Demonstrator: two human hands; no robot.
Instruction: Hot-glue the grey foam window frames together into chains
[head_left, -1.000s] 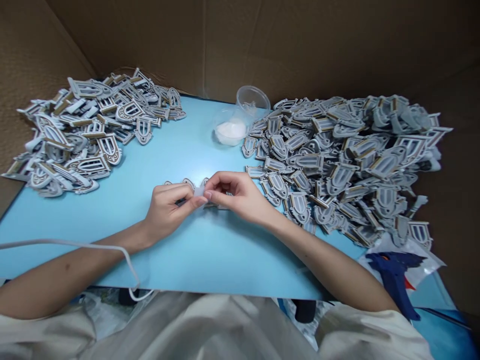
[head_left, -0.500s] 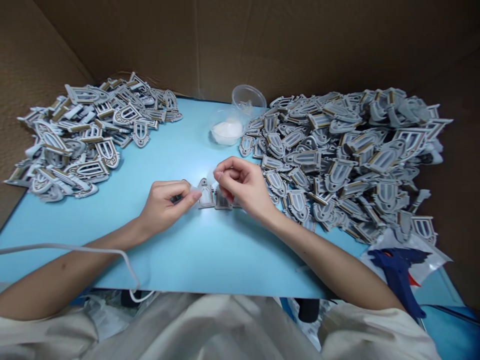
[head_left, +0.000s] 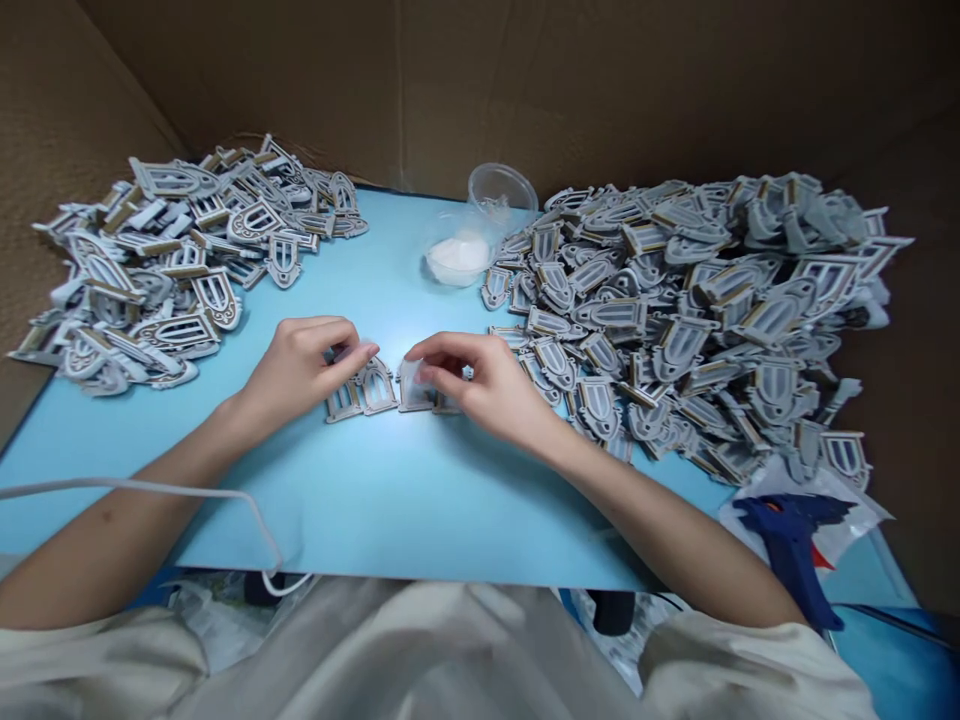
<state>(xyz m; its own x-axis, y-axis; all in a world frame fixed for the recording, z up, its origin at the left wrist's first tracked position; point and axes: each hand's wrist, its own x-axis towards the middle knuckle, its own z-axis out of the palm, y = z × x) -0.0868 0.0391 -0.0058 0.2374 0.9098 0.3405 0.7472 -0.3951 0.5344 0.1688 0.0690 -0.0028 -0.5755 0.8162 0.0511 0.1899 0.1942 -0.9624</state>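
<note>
A short row of small arched window frames, grey with openings, lies on the blue table between my hands. My left hand [head_left: 304,365] is at the row's left end, above two frames [head_left: 379,385], with thumb and forefinger drawn together; whatever is between them is hidden. My right hand [head_left: 484,385] pinches a thin translucent film piece [head_left: 411,378] with thumb and forefinger. That film lies at an arched frame, whose outline shows around it. Further frames at the right end of the row are partly covered by my right hand.
A heap of similar frames [head_left: 180,270] stands at left, and a larger heap [head_left: 682,310] at right. Behind are a clear tub [head_left: 459,258] with white pieces and another clear tub [head_left: 502,190]. A blue glue gun [head_left: 795,550] rests on a plastic bag at right. A white cable [head_left: 150,490] crosses my left forearm.
My left hand has moved left and up, uncovering frames beneath it. My right hand has come down and slightly left, bringing the film piece onto a frame in the row.
</note>
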